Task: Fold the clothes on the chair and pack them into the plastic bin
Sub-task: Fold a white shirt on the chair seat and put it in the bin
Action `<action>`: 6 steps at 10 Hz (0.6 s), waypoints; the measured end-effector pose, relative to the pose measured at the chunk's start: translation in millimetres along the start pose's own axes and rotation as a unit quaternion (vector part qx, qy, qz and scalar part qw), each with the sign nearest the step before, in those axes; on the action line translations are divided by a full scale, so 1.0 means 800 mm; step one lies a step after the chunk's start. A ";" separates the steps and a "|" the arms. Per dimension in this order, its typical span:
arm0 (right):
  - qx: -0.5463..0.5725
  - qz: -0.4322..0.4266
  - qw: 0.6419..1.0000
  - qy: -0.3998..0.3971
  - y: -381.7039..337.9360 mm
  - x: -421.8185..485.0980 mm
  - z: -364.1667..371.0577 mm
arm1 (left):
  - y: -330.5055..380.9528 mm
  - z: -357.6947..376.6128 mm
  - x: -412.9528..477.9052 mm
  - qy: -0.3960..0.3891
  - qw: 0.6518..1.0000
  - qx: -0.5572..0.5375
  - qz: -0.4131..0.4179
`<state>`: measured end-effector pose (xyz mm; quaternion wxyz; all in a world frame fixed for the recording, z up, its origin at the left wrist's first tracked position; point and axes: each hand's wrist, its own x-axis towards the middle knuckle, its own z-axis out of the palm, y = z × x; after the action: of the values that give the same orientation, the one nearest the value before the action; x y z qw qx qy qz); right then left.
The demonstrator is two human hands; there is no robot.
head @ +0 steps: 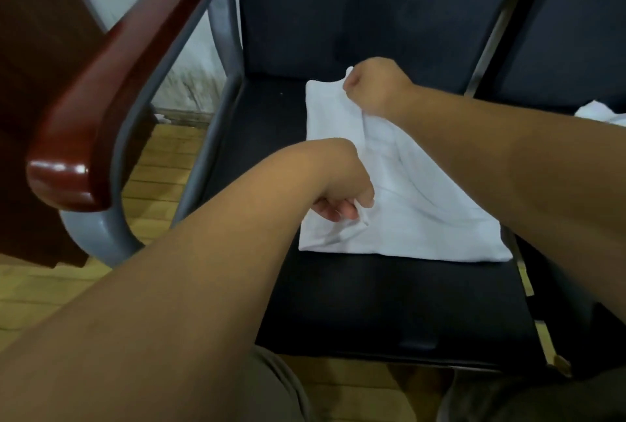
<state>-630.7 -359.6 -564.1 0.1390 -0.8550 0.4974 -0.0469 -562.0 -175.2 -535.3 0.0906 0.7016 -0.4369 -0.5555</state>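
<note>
The garment [423,211] lies lengthwise on the chair [372,303]; the left hand [342,205] pinches its near-left edge, and the right hand [369,83] grips its far corner.

White cloth garment [423,205]; glossy wood armrest [111,83]; matt seat [372,303].

A dark padded chair [372,303] on a grey metal frame stands against a white wall [203,66] that is scuffed dark near its foot. Its glossy reddish-brown armrest [118,83] catches the light. A second dark seat [576,32] adjoins on the right. A yellowish plank floor [162,164] runs beneath, and a dark brown wooden panel [40,15] stands at the left.
</note>
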 end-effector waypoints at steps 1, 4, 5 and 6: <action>-0.011 0.014 1.000 -0.023 0.019 -0.007 0.007 | 0.008 0.019 0.023 -0.005 0.998 0.056 -0.033; 0.052 0.056 0.997 0.003 0.102 -0.040 -0.029 | 0.037 0.049 0.032 -0.041 0.981 0.184 -0.046; 0.047 0.082 0.995 -0.005 0.150 -0.057 -0.047 | 0.052 0.065 0.032 -0.028 0.974 0.224 -0.006; 0.029 0.106 0.994 -0.006 0.197 -0.072 -0.057 | 0.071 0.089 0.028 -0.023 0.964 0.255 0.075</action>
<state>-801.2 -392.0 -562.2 0.1713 -0.7931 0.5830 -0.0414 -652.0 -200.0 -542.5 -0.0602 0.6542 -0.6172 -0.4330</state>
